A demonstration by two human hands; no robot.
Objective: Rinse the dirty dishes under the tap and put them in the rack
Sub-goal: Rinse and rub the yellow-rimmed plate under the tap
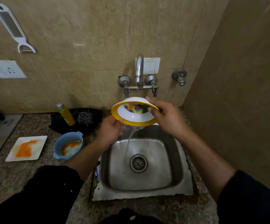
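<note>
Both my hands grip the yellow-rimmed bowl (pixel 135 113) under the tap (pixel 139 68), tilted over the sink (pixel 182 188): left hand (pixel 110 128) fingers on the near rim, right hand (pixel 166 117) fingers on the far. Best to turn it slowly so water sweeps the food residue out.

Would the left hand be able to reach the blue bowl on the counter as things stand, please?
Probably yes, once freed. The left hand grips the rim of the yellow-rimmed bowl together with the right hand. The blue bowl sits on the counter just to its left, with nothing between them.
</note>
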